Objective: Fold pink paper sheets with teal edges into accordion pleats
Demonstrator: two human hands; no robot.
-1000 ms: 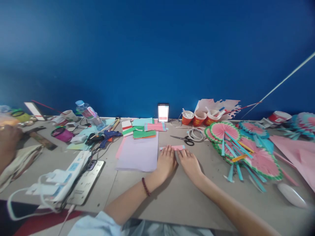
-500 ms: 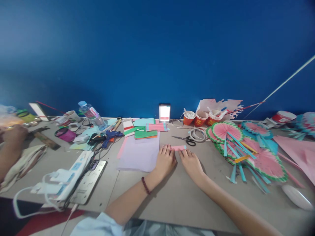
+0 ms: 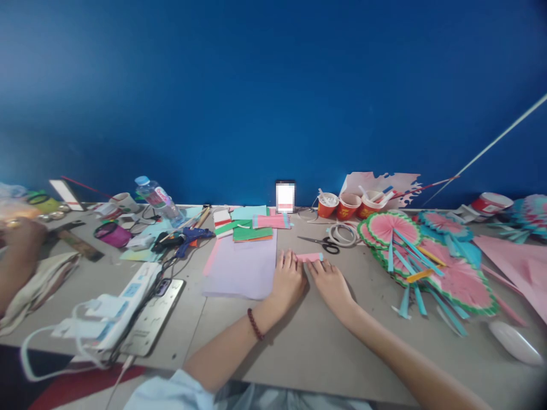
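Note:
A narrow folded pink paper strip (image 3: 310,257) with a light blue end lies flat on the table before me. My left hand (image 3: 290,280) has its bent fingers closed on the strip's left end, which they cover. At the other side, the fingertips of my right hand (image 3: 329,285) press on the lower edge near the blue end. Both thumbs are largely hidden. Black-handled scissors (image 3: 329,246) lie just beyond the strip. Left of my left hand is a stack of lilac paper (image 3: 239,267), with green folded paper (image 3: 253,233) and a pleated pink strip (image 3: 273,221) above it.
Pink paper fans (image 3: 453,279) with green edges spread at the right, near a white computer mouse (image 3: 515,343). Red paper cups (image 3: 327,206) line the wall. At left are a power strip (image 3: 132,302), a phone (image 3: 154,316), a glue gun (image 3: 188,240) and a bottle (image 3: 158,199). Another person's hand (image 3: 21,245) is far left.
My right hand's fingers have slid slightly left along the strip, toward my left hand. My left hand stays almost in place, and the strip still lies flat.

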